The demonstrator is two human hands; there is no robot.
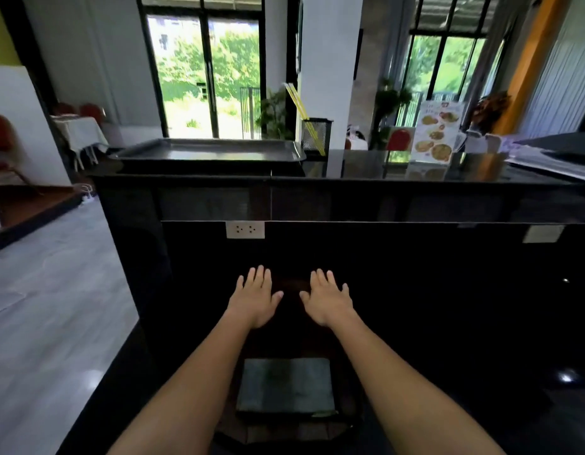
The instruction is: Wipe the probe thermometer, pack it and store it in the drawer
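My left hand and my right hand are stretched out side by side, palms down, fingers spread, over a very dark low surface behind a black counter. Neither hand holds anything. Between my forearms, closer to me, lies a flat grey-green rectangular thing, maybe a folded cloth or pad, on a dark stand. No probe thermometer and no drawer can be made out; the area under my hands is too dark to read.
A raised black counter runs across in front, with a metal tray, a mesh holder with yellow sticks and a menu stand on it. A white wall socket sits below it. Grey floor opens to the left.
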